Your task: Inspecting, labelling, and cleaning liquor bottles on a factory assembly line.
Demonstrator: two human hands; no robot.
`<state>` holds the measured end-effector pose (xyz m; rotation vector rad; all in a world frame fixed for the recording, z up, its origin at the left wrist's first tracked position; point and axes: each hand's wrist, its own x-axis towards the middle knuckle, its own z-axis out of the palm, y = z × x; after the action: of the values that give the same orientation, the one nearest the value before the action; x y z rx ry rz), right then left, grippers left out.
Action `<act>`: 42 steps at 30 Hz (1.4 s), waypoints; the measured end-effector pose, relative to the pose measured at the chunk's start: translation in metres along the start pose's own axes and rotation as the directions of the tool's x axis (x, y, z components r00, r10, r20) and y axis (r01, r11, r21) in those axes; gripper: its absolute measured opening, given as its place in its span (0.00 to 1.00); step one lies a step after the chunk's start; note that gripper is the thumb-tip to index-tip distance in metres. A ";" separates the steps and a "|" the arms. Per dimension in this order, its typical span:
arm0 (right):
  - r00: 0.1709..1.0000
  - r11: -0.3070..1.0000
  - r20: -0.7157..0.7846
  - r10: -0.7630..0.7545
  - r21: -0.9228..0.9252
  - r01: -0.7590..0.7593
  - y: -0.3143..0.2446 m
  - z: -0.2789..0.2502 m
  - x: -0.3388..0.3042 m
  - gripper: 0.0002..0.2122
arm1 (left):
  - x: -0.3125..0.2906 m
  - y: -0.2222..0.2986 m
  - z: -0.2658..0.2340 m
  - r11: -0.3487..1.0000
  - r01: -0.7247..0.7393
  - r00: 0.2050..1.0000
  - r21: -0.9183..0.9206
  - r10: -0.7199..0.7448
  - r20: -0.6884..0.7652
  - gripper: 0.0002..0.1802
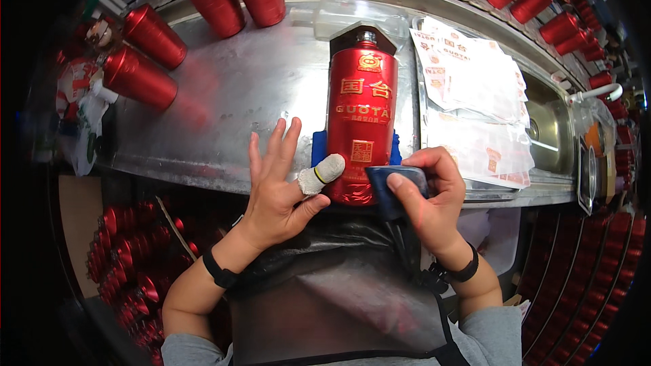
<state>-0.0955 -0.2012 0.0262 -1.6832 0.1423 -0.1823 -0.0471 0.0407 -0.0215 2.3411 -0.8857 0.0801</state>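
A shiny red bottle (361, 135) with gold lettering lies on its back in front of me, its neck pointing away. Blue supports (319, 148) show on both sides of it. My left hand (274, 193) is beside the bottle's lower left, fingers spread; its index finger, in a white knitted finger cover (321, 174), reaches to the bottle's edge. Between thumb and fingers, my right hand (437, 196) grips a flat dark blue scraper (384, 195), whose edge is at the lower right of the bottle. Whether it presses on the surface is hard to see.
White printed label sheets (475, 88) lie in a tray right of the bottle, before a sink (549, 129) with a white tap. A clear plastic box (359, 17) sits behind. Several red bottles (140, 76) stand at the left and back; more fill racks (583, 285) below the metal bench.
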 end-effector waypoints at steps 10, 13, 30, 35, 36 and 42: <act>0.994 0.988 -0.062 0.091 0.129 -0.082 0.010 -0.015 -0.010 0.10 | 0.005 0.019 -0.007 0.992 -0.109 0.994 0.061 0.110 -0.008 0.31; 0.995 0.985 -0.043 0.094 0.152 -0.087 0.019 -0.016 -0.014 0.11 | 0.011 0.013 -0.007 0.998 -0.050 0.999 0.039 0.050 -0.017 0.31; 0.915 0.887 0.048 -0.400 -0.230 0.400 -0.003 -0.016 0.020 0.08 | 0.004 0.017 -0.002 0.993 -0.110 0.994 -0.050 0.110 0.001 0.23; 0.615 0.493 0.447 -0.650 -0.367 0.789 -0.016 -0.012 0.016 0.14 | -0.015 0.015 0.018 0.986 0.057 0.997 -0.154 -0.063 -0.040 0.25; 0.492 0.354 0.548 -0.676 -0.345 0.870 -0.008 -0.028 0.017 0.19 | -0.012 0.017 0.022 0.990 0.058 0.997 -0.128 -0.064 -0.049 0.25; 0.927 0.995 0.368 -0.069 0.089 0.038 -0.022 -0.019 -0.008 0.04 | -0.016 0.034 0.009 0.971 0.184 0.979 -0.155 -0.195 -0.057 0.26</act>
<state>-0.1075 -0.2157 0.0500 -1.6117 -0.1938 0.0913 -0.0816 0.0252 -0.0144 2.2551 -0.6082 0.0178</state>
